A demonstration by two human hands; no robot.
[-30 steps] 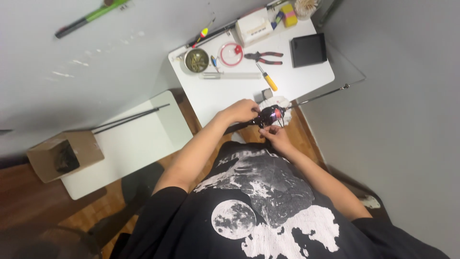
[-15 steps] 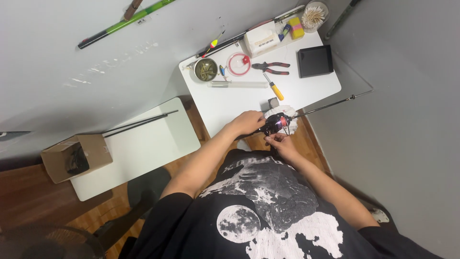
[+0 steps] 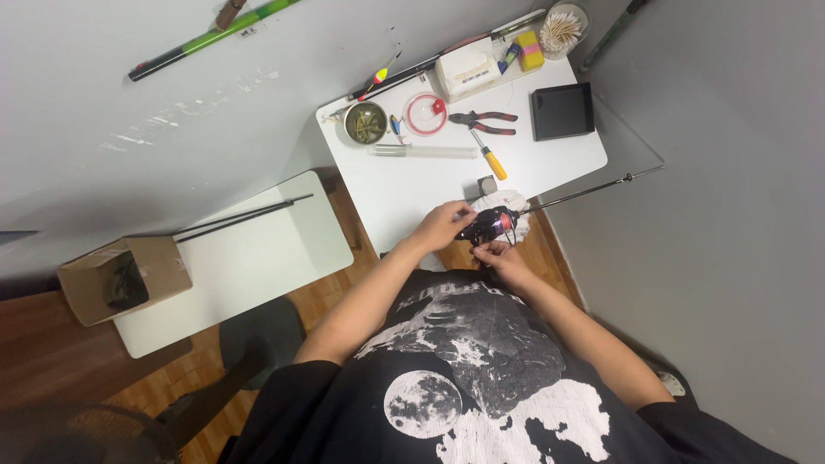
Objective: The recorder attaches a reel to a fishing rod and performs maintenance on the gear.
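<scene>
Seen from overhead, a person's left hand closes around a black fishing reel at the white table's near edge; the right hand pinches beneath it. The reel looks rigid and compact, best gripped by its body; the thin rod seems whippy.

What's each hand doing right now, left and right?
Left hand: closed on the fishing reel, gripping from above.
Right hand: fingers at the reel's underside; grip cannot be told.
</scene>
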